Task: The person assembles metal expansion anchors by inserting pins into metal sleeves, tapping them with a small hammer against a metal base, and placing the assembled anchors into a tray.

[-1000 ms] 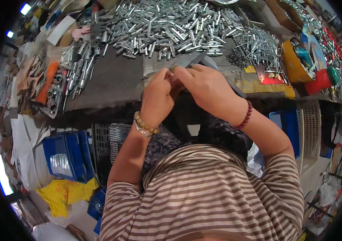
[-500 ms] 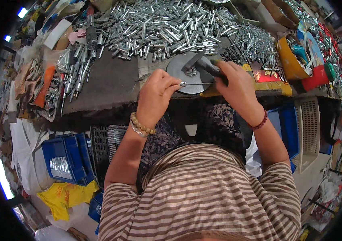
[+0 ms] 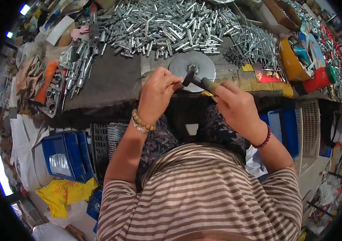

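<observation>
Hammer (image 3: 197,79) is the thing in hand: a small one with a dark head and a dark handle that turns yellowish toward its butt. The right hand (image 3: 237,106) has its grip closed around the lower part of the handle, fingers wrapped tight, so the head sticks out beyond the fist, up and to the left of it. The long axis of the hammer runs on a slant, from the fist at lower right to the head at upper left, and the head lies over the lower part of a round grey metal disc (image 3: 192,67) that sits at the near edge of the table (image 3: 110,86).

The left hand (image 3: 157,94) hovers just left of the hammer head, fingertips pressed together at the disc's left rim; whatever small piece they pinch is hidden, so I cannot tell what it is. That wrist wears a bead bracelet (image 3: 143,122); the right wrist wears a dark red one (image 3: 264,139).

Across the far side of the table lies a wide heap of short silver metal tubes (image 3: 171,26). Toward its right edge are thin metal pins (image 3: 255,44). Below the table's left side stands a blue crate (image 3: 64,154).
</observation>
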Motion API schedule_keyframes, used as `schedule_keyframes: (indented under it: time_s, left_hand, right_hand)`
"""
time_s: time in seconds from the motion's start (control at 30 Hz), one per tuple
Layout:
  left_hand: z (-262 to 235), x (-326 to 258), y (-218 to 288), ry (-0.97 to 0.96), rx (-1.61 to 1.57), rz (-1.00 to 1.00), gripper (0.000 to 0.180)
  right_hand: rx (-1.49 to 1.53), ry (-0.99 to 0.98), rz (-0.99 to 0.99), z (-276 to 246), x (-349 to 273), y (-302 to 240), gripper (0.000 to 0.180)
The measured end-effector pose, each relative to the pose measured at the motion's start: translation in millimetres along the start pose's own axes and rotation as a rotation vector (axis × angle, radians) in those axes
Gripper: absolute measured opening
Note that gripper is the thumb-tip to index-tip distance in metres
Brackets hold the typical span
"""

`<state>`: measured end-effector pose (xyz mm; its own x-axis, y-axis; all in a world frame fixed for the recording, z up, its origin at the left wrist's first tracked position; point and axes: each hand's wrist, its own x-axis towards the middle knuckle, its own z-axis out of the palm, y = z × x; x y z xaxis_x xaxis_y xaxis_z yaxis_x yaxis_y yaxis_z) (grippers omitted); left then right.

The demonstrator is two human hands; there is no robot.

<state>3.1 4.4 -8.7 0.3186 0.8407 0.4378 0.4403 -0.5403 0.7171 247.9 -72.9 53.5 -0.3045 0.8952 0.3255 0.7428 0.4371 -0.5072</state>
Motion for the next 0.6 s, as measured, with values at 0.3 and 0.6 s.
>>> schedule_keyframes:
  time_s: [0.3,0.6]
  left_hand:
    - [-9.7,3.9,9.1,-0.1,-0.048,-0.09,0.011]
    - [-6.0,-4.2,6.1,-0.071,-0.048,-0.061,0.027]
  right_hand:
    - [0.041,0.048,0.065,4.2,25.6,29.1,0.032]
    - [-0.267,0.044,0.005,30.9,5.1,4.0,0.021]
